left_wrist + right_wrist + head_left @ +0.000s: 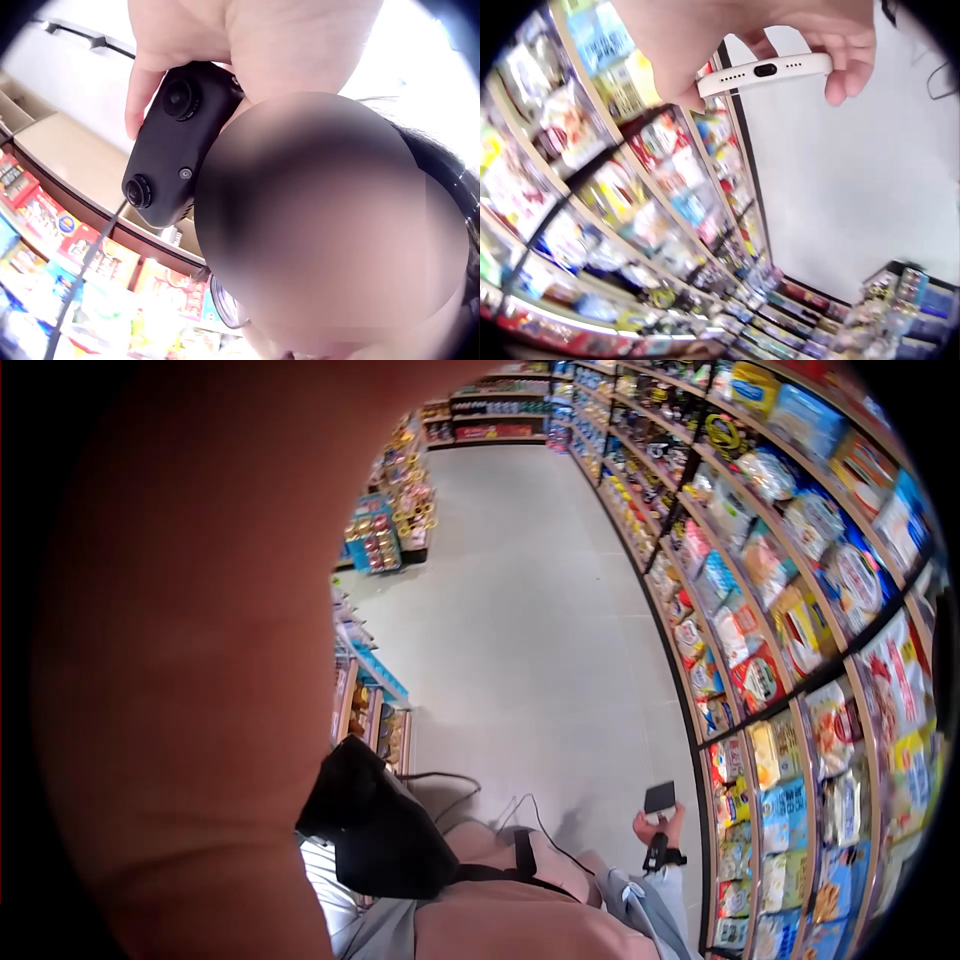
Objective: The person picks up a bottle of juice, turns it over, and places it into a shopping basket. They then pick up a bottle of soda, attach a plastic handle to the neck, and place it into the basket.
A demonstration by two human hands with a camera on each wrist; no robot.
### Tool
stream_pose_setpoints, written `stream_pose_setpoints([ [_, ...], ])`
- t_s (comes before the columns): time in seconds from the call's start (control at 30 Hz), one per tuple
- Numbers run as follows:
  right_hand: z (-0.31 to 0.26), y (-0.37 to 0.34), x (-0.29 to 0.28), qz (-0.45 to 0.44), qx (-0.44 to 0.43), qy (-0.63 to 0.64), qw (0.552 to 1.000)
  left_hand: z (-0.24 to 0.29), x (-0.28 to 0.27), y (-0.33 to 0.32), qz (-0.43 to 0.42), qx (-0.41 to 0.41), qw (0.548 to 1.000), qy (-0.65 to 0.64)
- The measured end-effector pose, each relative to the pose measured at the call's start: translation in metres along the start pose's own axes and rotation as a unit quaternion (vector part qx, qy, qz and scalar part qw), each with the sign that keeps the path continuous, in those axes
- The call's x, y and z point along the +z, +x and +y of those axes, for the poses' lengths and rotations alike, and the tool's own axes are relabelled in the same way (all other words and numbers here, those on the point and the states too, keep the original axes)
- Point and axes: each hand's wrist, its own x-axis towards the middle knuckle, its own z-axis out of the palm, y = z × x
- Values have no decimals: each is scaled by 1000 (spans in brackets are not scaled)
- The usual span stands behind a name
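Beside the pale floor (530, 590), packed shelves (770, 707) stand on our right, near enough to jolt us if we turn carelessly. Our left arm (190, 660) blocks much of the head view, hiding obstacles. Near our black bag (385, 835), a cable (445, 774) could snag. Our left hand (255, 37) grips the black camera (161, 150), which tugging might skew; our right hand (701, 28) pinches the phone (765, 70) by its edges above the floor, and slack fingers could drop it.

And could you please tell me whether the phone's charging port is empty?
Empty: in the right wrist view, the port on the phone is a bare dark slot with no cable.
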Motion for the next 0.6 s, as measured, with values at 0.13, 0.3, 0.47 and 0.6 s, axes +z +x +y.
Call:
stream_pose_setpoints([
  [0.13,33,47,217,-150,68,-143,976,-75,-28,-16,-7,-14,998,68],
  [0.3,104,89,409,-188,124,-162,961,-197,-87,-47,-12,-23,994,105],
  [0.47,120,144,518,-184,121,-177,959,-320,-151,-70,-1,-27,991,127],
  [0.6,105,190,570,-102,106,-117,982,-407,-182,-88,4,-52,989,142],
])
